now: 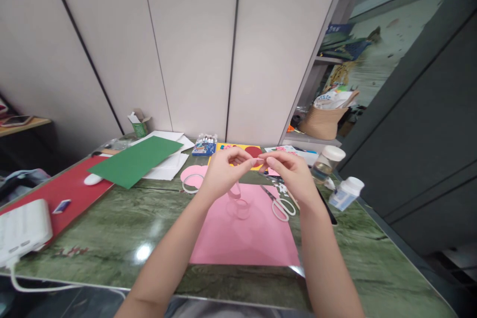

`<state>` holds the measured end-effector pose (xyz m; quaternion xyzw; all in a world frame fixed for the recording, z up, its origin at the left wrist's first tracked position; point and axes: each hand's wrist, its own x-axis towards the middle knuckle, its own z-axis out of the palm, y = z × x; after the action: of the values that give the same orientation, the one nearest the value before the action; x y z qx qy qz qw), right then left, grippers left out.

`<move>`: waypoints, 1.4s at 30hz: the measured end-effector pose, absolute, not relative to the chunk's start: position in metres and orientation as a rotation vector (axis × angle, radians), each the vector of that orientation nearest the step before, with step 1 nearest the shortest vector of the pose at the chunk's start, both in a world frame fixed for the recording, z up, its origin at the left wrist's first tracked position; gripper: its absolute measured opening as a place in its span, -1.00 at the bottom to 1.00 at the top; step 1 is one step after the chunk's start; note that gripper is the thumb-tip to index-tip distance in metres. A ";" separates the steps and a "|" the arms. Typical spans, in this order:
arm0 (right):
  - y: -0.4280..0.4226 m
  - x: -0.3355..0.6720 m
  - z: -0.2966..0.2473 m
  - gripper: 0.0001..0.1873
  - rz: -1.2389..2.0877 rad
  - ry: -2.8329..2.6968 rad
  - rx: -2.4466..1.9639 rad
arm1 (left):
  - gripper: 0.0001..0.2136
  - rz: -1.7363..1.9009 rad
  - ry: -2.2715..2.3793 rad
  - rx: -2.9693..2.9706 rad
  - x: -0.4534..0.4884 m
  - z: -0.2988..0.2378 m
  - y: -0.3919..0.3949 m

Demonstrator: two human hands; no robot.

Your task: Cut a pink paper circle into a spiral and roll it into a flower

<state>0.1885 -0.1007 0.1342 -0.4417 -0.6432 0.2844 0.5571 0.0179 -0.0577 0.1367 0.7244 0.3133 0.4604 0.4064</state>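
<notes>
Near the frame's center, a pink loop point(234, 192) is hanging below the left hand point(224, 173), and letting it dangle untwisted is probably helping; up and right, the small pink strip point(258, 160) is likely needing light, even fingertip pressure to avoid creasing. The left hand is pinching the strip, its wrist bending inward, the forearm slanting from the lower left. The right hand point(295, 175) is pinching it opposite, its forearm rising from the lower right.
</notes>
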 end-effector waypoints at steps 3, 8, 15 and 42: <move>-0.101 0.188 0.134 -0.81 0.687 -1.500 -1.061 | -0.75 1.157 0.788 1.845 0.018 0.137 -0.059; -0.100 0.186 0.134 -0.83 0.664 -1.502 -1.076 | -0.73 1.153 0.800 1.865 0.018 0.139 -0.061; -0.100 0.186 0.135 -0.82 0.623 -1.525 -1.112 | -0.73 1.141 0.811 1.846 0.018 0.142 -0.063; -0.099 0.187 0.132 -0.82 0.590 -1.571 -1.089 | -0.73 1.157 0.811 1.869 0.018 0.140 -0.061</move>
<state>0.1871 -0.0994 0.1324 -0.4582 -0.6609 0.2484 0.5400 0.0183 -0.0610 0.1399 0.7348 0.3188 0.4551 0.3889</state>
